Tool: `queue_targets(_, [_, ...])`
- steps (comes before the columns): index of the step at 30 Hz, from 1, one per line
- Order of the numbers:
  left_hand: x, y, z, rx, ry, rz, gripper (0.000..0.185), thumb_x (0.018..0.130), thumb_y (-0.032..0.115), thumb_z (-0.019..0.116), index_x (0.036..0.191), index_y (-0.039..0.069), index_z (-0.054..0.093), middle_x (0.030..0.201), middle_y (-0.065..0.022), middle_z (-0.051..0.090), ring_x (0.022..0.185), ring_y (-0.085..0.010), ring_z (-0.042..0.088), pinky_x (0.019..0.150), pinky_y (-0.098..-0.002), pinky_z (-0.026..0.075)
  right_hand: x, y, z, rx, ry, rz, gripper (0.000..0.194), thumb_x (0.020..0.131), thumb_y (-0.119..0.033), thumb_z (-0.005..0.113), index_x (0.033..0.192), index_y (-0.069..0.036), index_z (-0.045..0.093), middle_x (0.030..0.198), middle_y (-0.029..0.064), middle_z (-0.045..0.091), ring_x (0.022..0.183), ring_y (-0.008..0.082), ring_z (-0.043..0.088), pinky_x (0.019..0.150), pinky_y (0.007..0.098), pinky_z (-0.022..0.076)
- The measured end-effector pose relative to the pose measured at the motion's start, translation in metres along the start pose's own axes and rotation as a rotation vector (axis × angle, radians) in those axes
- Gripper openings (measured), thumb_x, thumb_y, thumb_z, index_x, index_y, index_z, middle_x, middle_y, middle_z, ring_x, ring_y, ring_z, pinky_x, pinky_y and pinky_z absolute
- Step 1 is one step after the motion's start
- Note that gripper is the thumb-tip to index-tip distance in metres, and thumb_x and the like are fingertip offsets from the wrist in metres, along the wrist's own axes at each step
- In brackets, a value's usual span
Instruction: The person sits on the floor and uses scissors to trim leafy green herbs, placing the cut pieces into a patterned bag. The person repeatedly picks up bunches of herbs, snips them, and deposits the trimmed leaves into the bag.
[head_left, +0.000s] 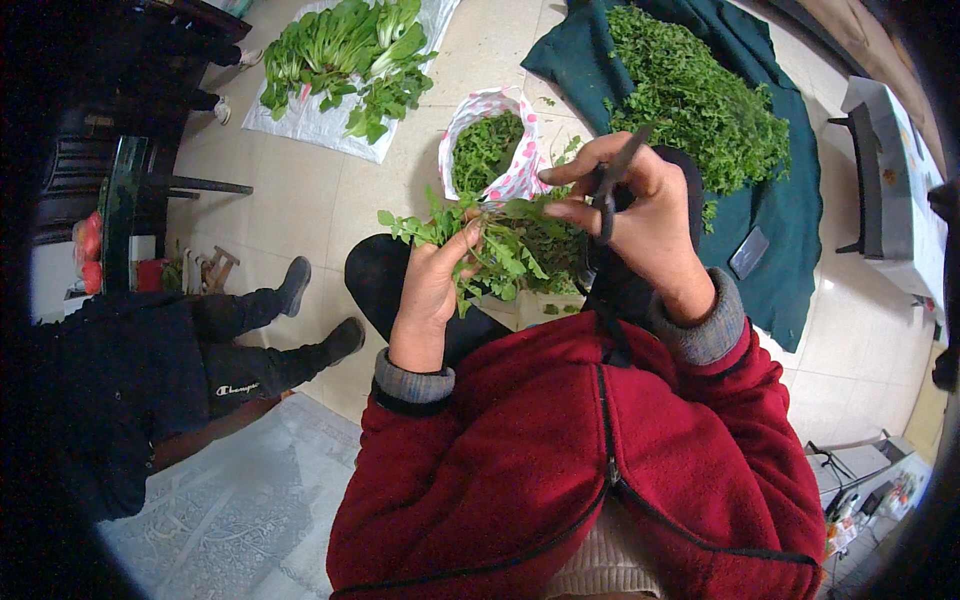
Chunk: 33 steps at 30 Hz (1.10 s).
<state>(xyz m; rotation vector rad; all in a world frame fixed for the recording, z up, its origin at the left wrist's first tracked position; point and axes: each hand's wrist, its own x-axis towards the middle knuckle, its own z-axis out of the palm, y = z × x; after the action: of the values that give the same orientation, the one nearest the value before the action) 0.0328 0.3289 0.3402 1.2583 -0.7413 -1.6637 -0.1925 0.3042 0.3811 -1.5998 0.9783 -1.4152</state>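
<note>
My left hand (435, 289) grips a small bunch of leafy greens (506, 251) over my lap, its stems lying toward the right. In my right hand (649, 206) is a pair of dark scissors (620, 172), blades pointing up and away. Its thumb and forefinger reach toward the stem side of the bunch; whether they touch it I cannot tell. Just beyond my hands stands a white plastic bag with pink dots (529, 150), holding cut greens (484, 150). More greens (559, 251) sit between my knees, partly hidden by the bunch.
A big heap of greens (697, 97) lies on a dark green cloth (780, 285) at the right, with a phone (750, 253) near it. Leafy vegetables (352, 60) rest on a white sheet (277, 135). Another person's legs (262, 352) extend in from the left.
</note>
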Motion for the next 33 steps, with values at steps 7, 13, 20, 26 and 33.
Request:
queue_targets(7, [-0.002, -0.003, 0.007, 0.089, -0.03, -0.023, 0.026, 0.085, 0.014, 0.066, 0.108, 0.005, 0.061, 0.095, -0.0001, 0.062, 0.079, -0.0086, 0.056, 0.061, -0.0234, 0.041, -0.004, 0.011, 0.01, -0.36, -0.189, -0.163, 0.033, 0.065, -0.007, 0.075, 0.094, -0.014, 0.061, 0.073, 0.0077, 0.064, 0.068, 0.0279, 0.064, 0.058, 0.036, 0.0499])
queue_targets(13, [-0.001, -0.006, 0.002, 0.131, -0.104, 0.005, 0.031, 0.084, 0.013, 0.066, 0.113, 0.002, 0.06, 0.102, -0.0049, 0.064, 0.088, -0.0144, 0.062, 0.069, -0.0284, 0.05, -0.006, 0.016, 0.004, -0.338, -0.112, -0.133, 0.032, 0.065, -0.004, 0.072, 0.094, -0.012, 0.062, 0.076, 0.009, 0.065, 0.07, 0.0275, 0.066, 0.06, 0.0345, 0.0513])
queue_targets(20, [-0.002, -0.003, -0.011, -0.09, -0.035, -0.011, 0.024, 0.088, 0.017, 0.065, 0.109, 0.006, 0.062, 0.097, -0.0013, 0.062, 0.078, -0.0095, 0.054, 0.059, -0.0235, 0.039, 0.0, 0.026, -0.03, -0.577, 0.217, 0.101, 0.025, 0.072, 0.0, 0.073, 0.093, -0.005, 0.062, 0.076, 0.0073, 0.066, 0.07, 0.0139, 0.066, 0.061, 0.0267, 0.0498])
queue_targets(26, [-0.001, -0.006, -0.011, 0.012, -0.039, 0.026, 0.035, 0.089, 0.027, 0.061, 0.113, 0.001, 0.061, 0.1, -0.0076, 0.066, 0.083, -0.0131, 0.064, 0.063, -0.0228, 0.052, -0.014, 0.04, -0.013, 0.303, -0.102, 0.481, 0.032, 0.073, -0.001, 0.079, 0.098, -0.003, 0.06, 0.09, 0.0011, 0.066, 0.081, 0.011, 0.064, 0.072, 0.0234, 0.0509])
queue_targets(33, [0.0, -0.007, -0.006, -0.042, -0.061, -0.025, 0.035, 0.089, 0.024, 0.064, 0.117, 0.005, 0.058, 0.097, -0.0029, 0.064, 0.076, -0.0095, 0.059, 0.057, -0.021, 0.044, -0.017, 0.021, -0.005, 0.735, 0.251, 0.346, 0.017, 0.081, -0.005, 0.068, 0.09, -0.003, 0.054, 0.075, 0.0026, 0.059, 0.065, 0.0103, 0.055, 0.062, 0.0233, 0.0461])
